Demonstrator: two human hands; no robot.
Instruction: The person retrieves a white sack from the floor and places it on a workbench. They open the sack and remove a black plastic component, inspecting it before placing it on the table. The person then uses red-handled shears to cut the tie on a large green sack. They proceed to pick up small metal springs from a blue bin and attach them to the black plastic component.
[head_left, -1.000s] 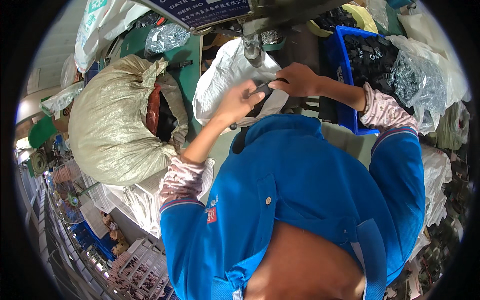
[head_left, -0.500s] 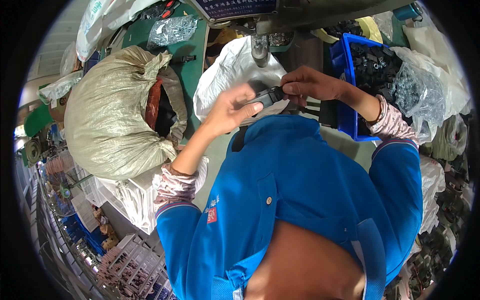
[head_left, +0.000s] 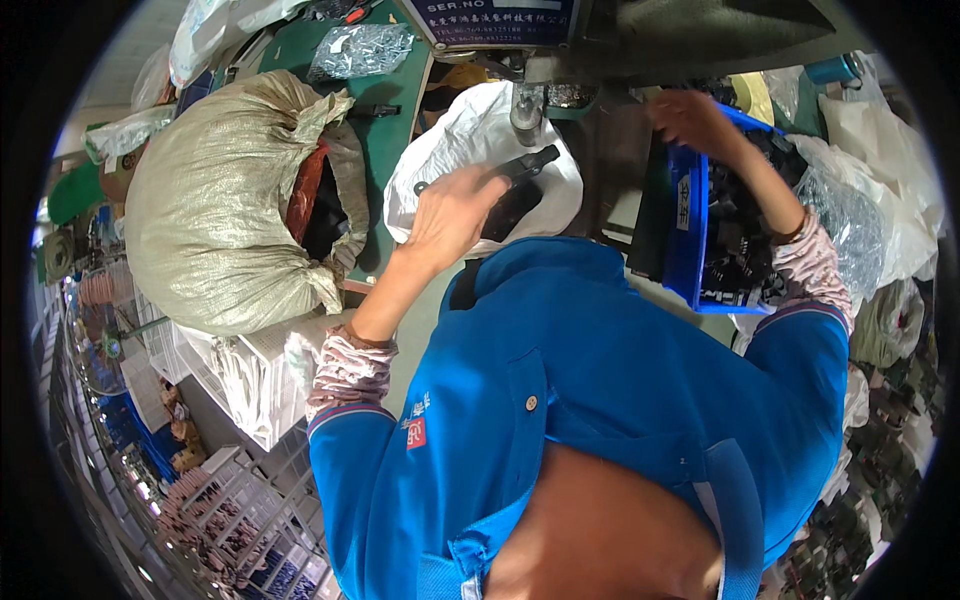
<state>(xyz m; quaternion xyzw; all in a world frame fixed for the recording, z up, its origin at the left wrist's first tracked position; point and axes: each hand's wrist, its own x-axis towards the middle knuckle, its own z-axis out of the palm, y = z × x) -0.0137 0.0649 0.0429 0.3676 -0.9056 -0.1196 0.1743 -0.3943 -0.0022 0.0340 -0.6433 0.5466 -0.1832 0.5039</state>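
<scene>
My left hand (head_left: 455, 212) is closed on a long black plastic part (head_left: 532, 164), whose narrow far end sticks out past my fingers to the right. Below it, a white sack (head_left: 430, 160) gapes with black pieces inside. Just beyond the part hangs the metal ram (head_left: 526, 112) of a machine. To the right, my right hand (head_left: 695, 122) is raised by the far left corner of a blue bin (head_left: 690, 240) of small black parts. Motion smears its fingers, and I cannot make out anything in them.
A large woven sack (head_left: 215, 210) bulges at the left, its mouth facing the middle. Behind it, a green tabletop (head_left: 385, 75) carries a clear bag of small metal pieces (head_left: 362, 50). Clear bags (head_left: 855, 200) stand right of the bin. The machine body (head_left: 680, 40) overhangs the far side.
My right hand has let go of the black part and moved right and away, up beside the blue bin. My left hand keeps the part, now over the white sack.
</scene>
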